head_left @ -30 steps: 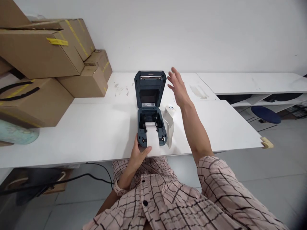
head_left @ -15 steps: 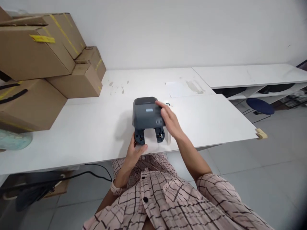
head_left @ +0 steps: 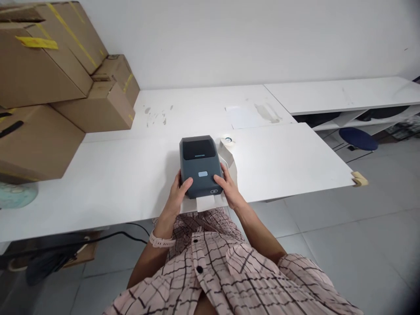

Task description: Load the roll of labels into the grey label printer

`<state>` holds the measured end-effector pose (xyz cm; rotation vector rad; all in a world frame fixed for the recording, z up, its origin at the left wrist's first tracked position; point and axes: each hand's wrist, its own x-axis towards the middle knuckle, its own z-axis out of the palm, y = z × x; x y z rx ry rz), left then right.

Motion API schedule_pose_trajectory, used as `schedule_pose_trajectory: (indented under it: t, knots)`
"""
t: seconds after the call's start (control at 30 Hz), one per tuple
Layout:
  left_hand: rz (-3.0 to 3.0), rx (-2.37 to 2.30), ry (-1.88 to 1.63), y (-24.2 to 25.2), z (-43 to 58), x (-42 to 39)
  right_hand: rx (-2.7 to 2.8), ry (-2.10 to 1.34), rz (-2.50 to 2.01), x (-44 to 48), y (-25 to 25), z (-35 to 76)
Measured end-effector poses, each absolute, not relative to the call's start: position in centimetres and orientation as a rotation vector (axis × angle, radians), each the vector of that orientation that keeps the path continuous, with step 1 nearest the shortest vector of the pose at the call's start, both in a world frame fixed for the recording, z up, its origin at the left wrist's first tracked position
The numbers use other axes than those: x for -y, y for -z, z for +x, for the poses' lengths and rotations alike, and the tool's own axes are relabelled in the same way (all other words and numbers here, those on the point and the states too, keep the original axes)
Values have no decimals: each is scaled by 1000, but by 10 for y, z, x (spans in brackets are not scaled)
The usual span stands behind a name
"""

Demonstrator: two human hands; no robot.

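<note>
A dark grey label printer (head_left: 199, 164) sits near the front edge of the white table (head_left: 282, 162) with its lid down. A strip of white label paper (head_left: 206, 203) sticks out of its front slot. My left hand (head_left: 177, 193) grips the printer's front left corner, thumb on top. My right hand (head_left: 227, 189) grips the front right corner, thumb pressing the lid. A roll of white label paper (head_left: 229, 148) stands just right of the printer, partly hidden behind it.
Several cardboard boxes (head_left: 62, 83) are stacked at the table's left. A sheet of paper (head_left: 241, 117) lies on the far table. A white shelf (head_left: 344, 98) runs to the right, with a blue stool (head_left: 357, 140) below. Black cables (head_left: 98, 245) hang under the table.
The printer's lid was upright and open, and my right hand brought it down shut. Both hands now hold the printer's front corners. The view tilted a little downward.
</note>
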<state>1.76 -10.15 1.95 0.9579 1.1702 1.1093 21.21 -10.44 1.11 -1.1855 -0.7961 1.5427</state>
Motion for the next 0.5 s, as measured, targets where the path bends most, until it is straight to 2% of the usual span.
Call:
schedule_pose_trajectory:
  t: [0.3, 0.5]
  knots:
    - [1037, -1248, -1136, -13, 16, 98, 907, -1486, -1172, 101, -3, 215]
    - [1174, -1719, -1655, 5, 25, 152, 867, -1464, -1148, 101, -2, 212]
